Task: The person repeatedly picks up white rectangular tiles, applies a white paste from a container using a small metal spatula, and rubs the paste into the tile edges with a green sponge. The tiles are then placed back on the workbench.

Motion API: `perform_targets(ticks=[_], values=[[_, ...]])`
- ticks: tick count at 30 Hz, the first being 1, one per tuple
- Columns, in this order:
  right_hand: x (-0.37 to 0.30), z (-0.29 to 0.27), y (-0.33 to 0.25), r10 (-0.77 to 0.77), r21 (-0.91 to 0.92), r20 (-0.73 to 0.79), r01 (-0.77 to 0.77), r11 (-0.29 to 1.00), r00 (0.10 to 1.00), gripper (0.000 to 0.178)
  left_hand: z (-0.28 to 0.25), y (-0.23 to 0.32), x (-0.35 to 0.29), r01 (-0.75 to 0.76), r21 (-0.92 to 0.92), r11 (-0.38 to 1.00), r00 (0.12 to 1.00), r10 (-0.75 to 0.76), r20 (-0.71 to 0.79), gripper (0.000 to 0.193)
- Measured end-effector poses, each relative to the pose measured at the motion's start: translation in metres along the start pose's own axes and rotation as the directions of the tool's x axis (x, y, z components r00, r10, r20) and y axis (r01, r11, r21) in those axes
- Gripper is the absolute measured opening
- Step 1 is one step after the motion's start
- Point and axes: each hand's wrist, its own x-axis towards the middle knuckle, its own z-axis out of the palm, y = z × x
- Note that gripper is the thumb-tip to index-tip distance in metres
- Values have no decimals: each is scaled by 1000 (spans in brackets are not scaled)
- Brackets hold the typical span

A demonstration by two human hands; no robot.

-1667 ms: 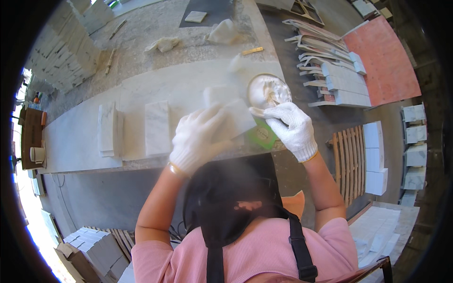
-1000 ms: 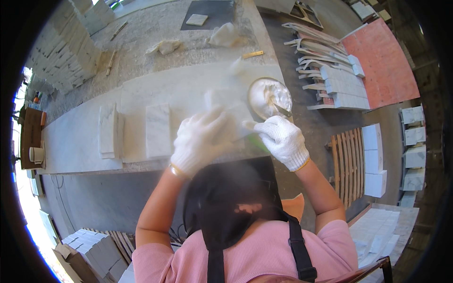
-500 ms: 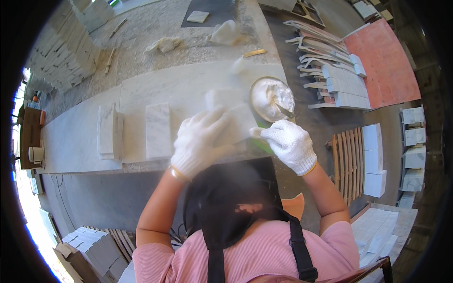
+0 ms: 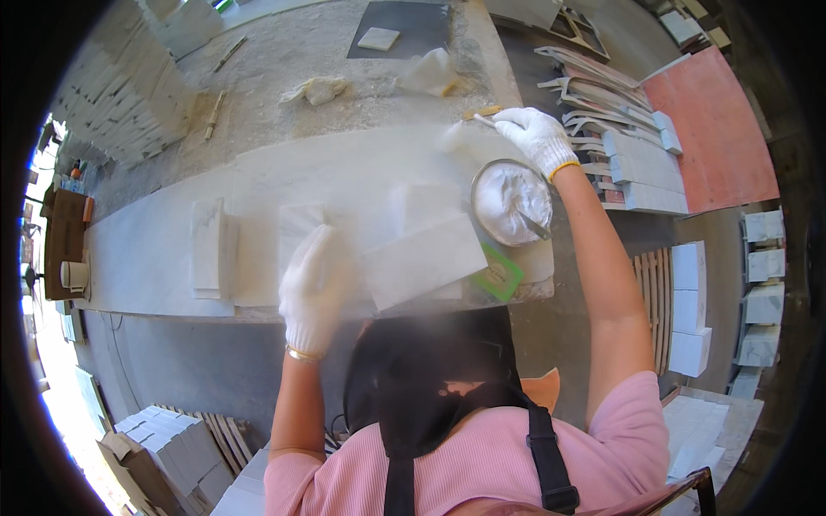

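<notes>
My left hand, in a white glove, lies along the left edge of a white rectangular stone tile and holds it on the long pale workbench. My right hand, also gloved, is stretched far forward, its fingers closed on a small wooden-handled tool beyond a round metal bowl. White paste and a metal spatula are in the bowl. A green pad lies by the tile's right corner.
More white tiles rest on the bench to the left. Rags and sticks lie on the dusty slab behind. Tile stacks stand far left, with further tile stacks and a red board on the right.
My right hand has left the bowl and tile and reached forward past the bowl to the wooden-handled tool. My left hand stays on the tile, slightly lower.
</notes>
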Motion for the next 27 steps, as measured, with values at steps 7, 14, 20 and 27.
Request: perform_targets(ticks=[7,14,20,27], values=[[-6,0,6,-56,-83,56,60,995,997,36,-14,-29,-34,546,-432,718,831,-529,170,43],[-121,-9,-34,-139,304,-137,175,936,981,36,-15,-8,-35,559,-647,519,818,-472,328,63],[-182,28,-48,-4,321,114,-33,946,993,46,1,-23,-36,720,-680,143,689,-266,674,60],[-182,37,-68,154,612,314,-324,722,937,54,35,-29,-26,727,-686,-42,641,-319,698,64]])
